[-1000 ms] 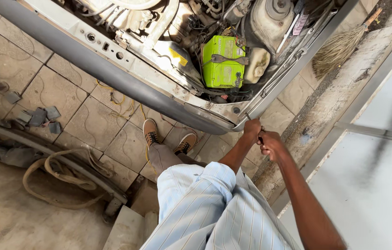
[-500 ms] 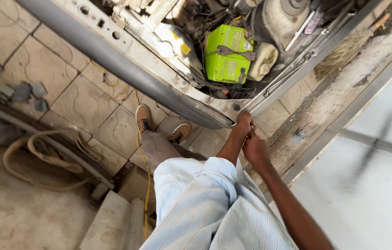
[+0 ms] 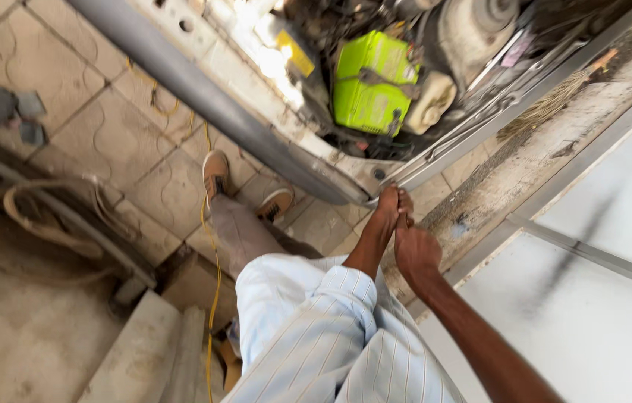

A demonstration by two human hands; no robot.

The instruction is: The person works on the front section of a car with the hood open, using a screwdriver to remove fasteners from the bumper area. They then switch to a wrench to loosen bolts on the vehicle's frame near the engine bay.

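Observation:
My left hand (image 3: 390, 206), at the end of a striped light-blue sleeve, rests with its fingers bunched against the lower corner of a car's grey front panel (image 3: 331, 175). My right hand (image 3: 415, 251) is just behind it, fisted around what looks like a thin dark tool (image 3: 403, 221) that runs up toward my left hand. Whether my left hand also grips the tool is hidden. Above them, a bright green battery (image 3: 370, 82) sits in the open engine bay.
My legs and brown shoes (image 3: 216, 170) stand on patterned paving tiles. A yellow cord (image 3: 215, 261) trails down past them. A coiled hose (image 3: 40, 231) lies at the left beside concrete blocks (image 3: 144, 351). A broom (image 3: 554, 97) lies on the concrete kerb; a pale wall fills the right.
The view has swung left and closer. My right hand has drawn back a little from the car's corner toward me, while my left hand has stayed at the corner.

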